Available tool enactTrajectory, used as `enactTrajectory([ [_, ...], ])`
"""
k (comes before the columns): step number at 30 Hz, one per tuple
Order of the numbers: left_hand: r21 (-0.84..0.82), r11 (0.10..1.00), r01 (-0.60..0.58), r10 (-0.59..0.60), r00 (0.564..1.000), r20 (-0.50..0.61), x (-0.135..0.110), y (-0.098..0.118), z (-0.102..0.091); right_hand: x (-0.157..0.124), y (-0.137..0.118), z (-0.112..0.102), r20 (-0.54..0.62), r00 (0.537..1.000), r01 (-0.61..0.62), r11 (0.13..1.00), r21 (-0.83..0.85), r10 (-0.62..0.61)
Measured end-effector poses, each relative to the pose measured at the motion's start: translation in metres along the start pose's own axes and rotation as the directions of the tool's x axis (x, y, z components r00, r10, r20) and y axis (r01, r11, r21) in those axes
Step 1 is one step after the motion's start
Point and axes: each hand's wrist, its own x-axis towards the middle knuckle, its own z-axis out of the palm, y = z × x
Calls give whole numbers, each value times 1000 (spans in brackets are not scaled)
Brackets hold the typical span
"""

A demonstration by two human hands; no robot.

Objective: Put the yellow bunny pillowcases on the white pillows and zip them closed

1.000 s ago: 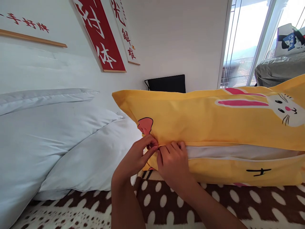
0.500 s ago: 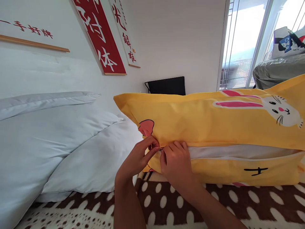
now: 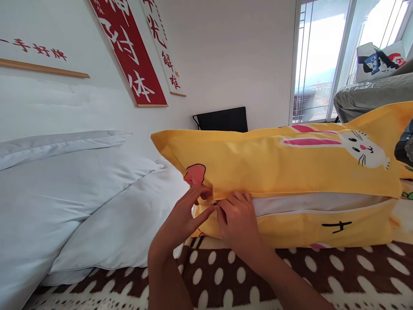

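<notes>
A yellow pillowcase [image 3: 238, 159] with a rabbit print lies on its side, its long zip opening facing me. White filling [image 3: 309, 204] shows through the gap. At the left end of the opening, my right hand [image 3: 238, 226] is closed, thumb and forefinger pinching at a small dark zip slider that they mostly cover. My left hand [image 3: 183, 215] sits just left of it, fingers curled on the cloth below a red printed shape, thumb reaching to the slider. A small gap shows between left thumb and forefinger.
White pillows [image 3: 106, 215] are piled on the left. Underneath lies a brown blanket [image 3: 238, 284] with cream spots. A black panel [image 3: 222, 119] leans at the wall behind. A grey-covered object [image 3: 364, 97] stands by the window, and a dark object [image 3: 405, 146] enters at the right edge.
My left thumb and forefinger have parted slightly at the slider; the right hand keeps its place. The view has shifted a little, and a dark object has appeared at the right edge.
</notes>
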Motion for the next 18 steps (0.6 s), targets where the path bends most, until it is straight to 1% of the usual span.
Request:
enactTrajectory([
  [3, 22, 1000, 11, -11, 1000, 1, -1, 2, 1, 0, 3, 0, 14, 1000, 25, 1000, 7, -26],
  [8, 0, 1000, 9, -9, 1000, -3, 0, 2, 2, -1, 5, 2, 21, 999, 49, 999, -3, -48],
  [13, 16, 1000, 18, -18, 1000, 16, 1, 1, 4, -1, 6, 3, 19, 997, 75, 995, -66, -74],
  [16, 27, 999, 22, -22, 1000, -7, 3, 0, 7, 0, 7, 3, 11, 997, 81, 992, -94, -80],
  [18, 46, 999, 19, -18, 999, -41, 5, -3, 10, 1, 9, 1, -7, 998, 64, 992, -105, -65],
])
